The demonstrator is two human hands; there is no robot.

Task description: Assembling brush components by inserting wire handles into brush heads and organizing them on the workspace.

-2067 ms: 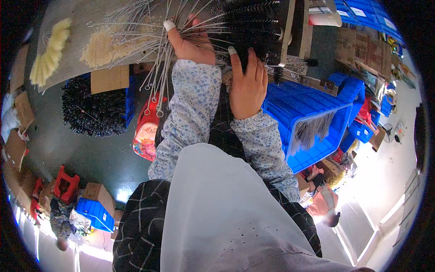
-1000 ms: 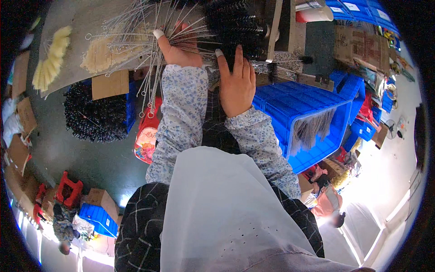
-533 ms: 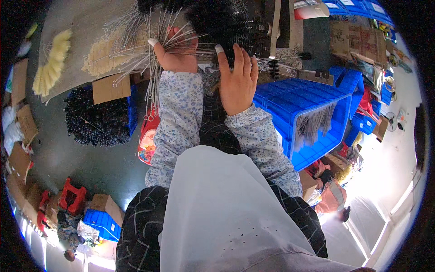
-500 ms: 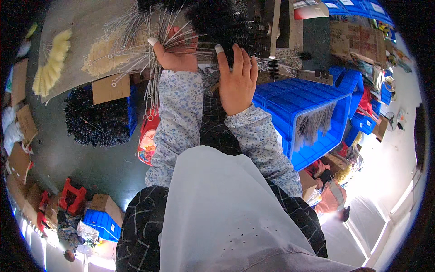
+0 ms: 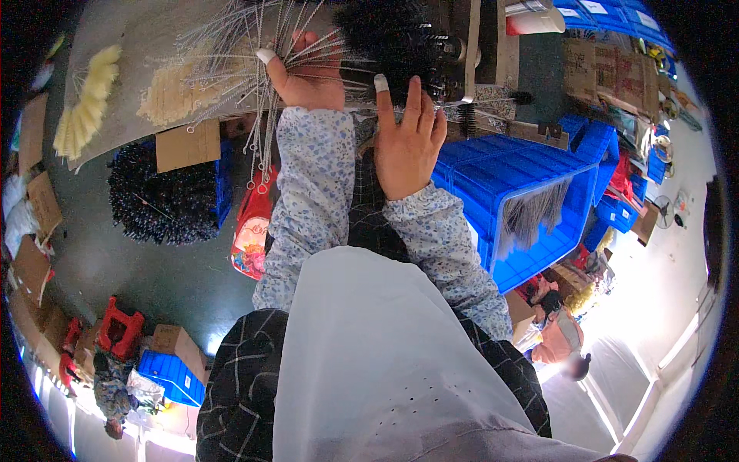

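My left hand (image 5: pixel 314 81), palm up with a white cover on the thumb tip, is closed around a bundle of twisted-wire brushes. Their looped wire handles (image 5: pixel 266 104) fan out to the left and hang over the table edge. Dense black bristles (image 5: pixel 381 31) lie beyond, to the right of that hand. My right hand (image 5: pixel 410 146) is flat, back up, with its fingers apart at the near edge of the bristles; it grips nothing. One of its fingertips also has a white cover. Small black brushes (image 5: pixel 467 119) stick out to the right.
Pale bristle pieces (image 5: pixel 173 88) and a yellow brush row (image 5: pixel 88 104) lie on the table's left. Below stands a container of black brushes (image 5: pixel 162 200) with a cardboard flap (image 5: pixel 188 146). A blue crate (image 5: pixel 531 262) holding wires is at right. Two people are in the background.
My left hand has shifted slightly right and upward with the wire handles. The fingers of my right hand have spread further apart, and the black bristles have moved a little right.
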